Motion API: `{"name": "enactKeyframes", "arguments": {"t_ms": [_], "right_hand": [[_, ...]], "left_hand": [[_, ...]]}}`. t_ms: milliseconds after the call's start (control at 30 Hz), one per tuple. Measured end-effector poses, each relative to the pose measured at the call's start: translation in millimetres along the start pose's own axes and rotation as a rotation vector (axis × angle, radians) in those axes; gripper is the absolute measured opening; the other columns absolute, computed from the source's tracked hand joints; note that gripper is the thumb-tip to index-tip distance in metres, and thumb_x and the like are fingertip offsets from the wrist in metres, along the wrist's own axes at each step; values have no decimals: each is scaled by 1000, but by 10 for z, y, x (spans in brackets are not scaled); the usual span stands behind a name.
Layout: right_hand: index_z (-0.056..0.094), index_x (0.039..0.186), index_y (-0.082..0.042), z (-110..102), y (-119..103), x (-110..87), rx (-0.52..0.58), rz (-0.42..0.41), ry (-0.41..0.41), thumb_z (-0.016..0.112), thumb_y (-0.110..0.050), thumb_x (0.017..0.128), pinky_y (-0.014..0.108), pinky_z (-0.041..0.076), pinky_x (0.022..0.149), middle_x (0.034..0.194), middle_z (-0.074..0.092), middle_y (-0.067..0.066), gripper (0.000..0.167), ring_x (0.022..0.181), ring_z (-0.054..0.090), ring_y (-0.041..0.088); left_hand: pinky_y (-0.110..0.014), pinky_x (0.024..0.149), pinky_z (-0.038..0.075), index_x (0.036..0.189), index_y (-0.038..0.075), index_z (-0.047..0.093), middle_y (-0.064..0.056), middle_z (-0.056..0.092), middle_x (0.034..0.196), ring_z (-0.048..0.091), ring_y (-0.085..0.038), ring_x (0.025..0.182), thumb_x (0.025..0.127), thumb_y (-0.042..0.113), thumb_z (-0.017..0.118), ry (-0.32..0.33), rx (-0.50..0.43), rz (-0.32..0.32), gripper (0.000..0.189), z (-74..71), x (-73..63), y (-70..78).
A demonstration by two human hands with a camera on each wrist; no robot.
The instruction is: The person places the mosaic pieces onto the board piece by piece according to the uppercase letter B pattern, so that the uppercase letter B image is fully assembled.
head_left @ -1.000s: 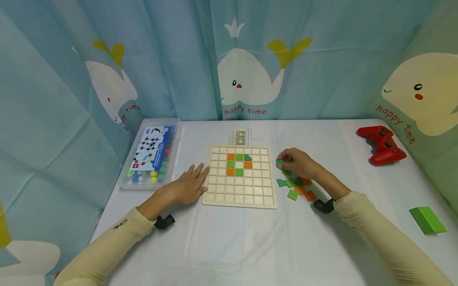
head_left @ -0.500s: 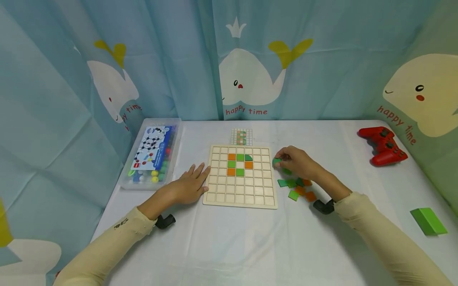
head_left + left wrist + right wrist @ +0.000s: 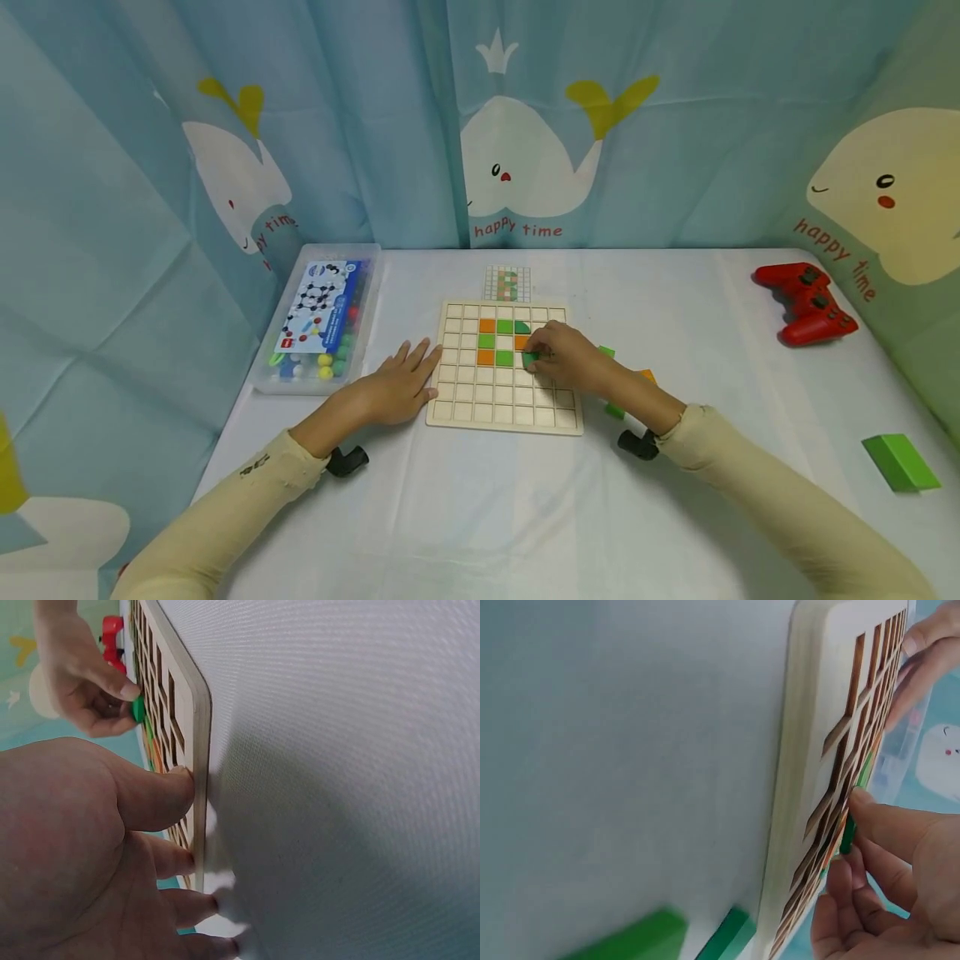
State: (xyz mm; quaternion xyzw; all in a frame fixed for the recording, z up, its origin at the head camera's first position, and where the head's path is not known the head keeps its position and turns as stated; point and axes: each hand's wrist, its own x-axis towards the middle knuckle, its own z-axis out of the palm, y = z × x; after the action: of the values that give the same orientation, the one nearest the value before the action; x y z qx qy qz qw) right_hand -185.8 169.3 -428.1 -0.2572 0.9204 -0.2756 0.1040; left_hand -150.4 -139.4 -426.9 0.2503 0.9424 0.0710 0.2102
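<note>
A wooden grid board (image 3: 483, 413) lies mid-table, with orange and light green square tiles and one dark green rounded tile (image 3: 522, 328) set in its upper cells. My left hand (image 3: 396, 387) rests with spread, straight fingers at the board's left edge; in the left wrist view its thumb (image 3: 154, 793) touches the rim. Over the board, my right hand (image 3: 568, 358) pinches a dark green tile (image 3: 847, 834) between thumb and fingers. That tile is at the cell below the right orange square. Whether it touches the board cannot be told.
Loose tiles (image 3: 615, 411) lie right of the board, partly hidden under the right forearm. Behind the board is a small pattern card (image 3: 507, 284). A plastic case of beads (image 3: 318, 321) stands left. A red game controller (image 3: 806, 304) and a green block (image 3: 900, 462) are at right.
My right hand has moved left from beside the loose tiles to over the board, carrying the dark green tile. The left hand has stayed at the board's edge.
</note>
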Motion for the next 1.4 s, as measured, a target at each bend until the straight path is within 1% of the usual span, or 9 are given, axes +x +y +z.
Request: {"name": "enactKeyframes", "arguments": {"t_ms": [167,300,433,600,933,1100,1233,1333,1400], "right_hand": [[62,107,-8,32,-74,36,13,24,-19,68,-20,84,32,47,83,105,56,4,26,95,53,18],[60,106,-9,29,-98,53,33,24,-31,67,-20,85,32,45,80,102,56,4,25,92,51,19],[61,99,-11,25,-86,68,-5,-19,-18,67,-19,86,31,44,77,97,56,3,16,89,51,19],[65,94,-13,17,-43,59,-44,-57,-10,66,-15,86,31,47,79,101,55,3,9,90,54,17],[66,97,-14,20,-23,60,-34,-67,-5,65,-10,86,33,46,79,102,57,0,12,89,53,15],[66,102,-11,-114,-15,-7,-22,-96,31,62,-7,87,37,45,81,105,57,4,16,92,53,18],[63,108,-7,-352,96,-111,36,-37,96,58,-7,90,43,44,85,107,56,8,19,96,50,23],[62,110,-8,-505,236,-210,54,54,156,58,-13,91,43,44,88,108,55,8,20,98,51,23],[61,112,-7,-564,329,-285,71,112,177,58,-17,92,44,44,90,110,54,9,23,101,52,25]], "left_hand": [[-56,110,17,150,15,2,-13,-1,156,2,-41,140,99,43,32,2,2,8,65,-4,0,1],[-55,110,17,150,15,2,-13,-1,156,2,-40,140,99,42,31,-1,5,9,65,0,8,-7],[-55,110,17,150,15,1,-13,-1,156,2,-40,140,99,43,31,-2,7,9,65,1,11,-16],[-56,110,17,150,16,2,-13,-1,156,1,-41,140,99,43,31,4,-3,10,65,8,13,-16],[-56,110,16,150,17,1,-12,-2,156,0,-41,140,99,43,32,-1,-10,2,65,5,16,-21],[-55,110,16,150,17,0,-11,-3,156,0,-40,140,99,43,31,-9,0,-3,66,3,18,-20],[-55,110,15,150,17,-1,-11,-4,156,-1,-39,140,99,43,31,-14,-11,-6,66,-3,13,-13],[-56,110,15,150,15,0,-12,-3,156,-1,-40,140,99,42,31,-14,-16,-3,65,-9,8,-6],[-56,110,15,150,15,0,-12,-3,156,-1,-40,140,99,42,31,-15,-16,-2,65,-12,6,-2]]}}
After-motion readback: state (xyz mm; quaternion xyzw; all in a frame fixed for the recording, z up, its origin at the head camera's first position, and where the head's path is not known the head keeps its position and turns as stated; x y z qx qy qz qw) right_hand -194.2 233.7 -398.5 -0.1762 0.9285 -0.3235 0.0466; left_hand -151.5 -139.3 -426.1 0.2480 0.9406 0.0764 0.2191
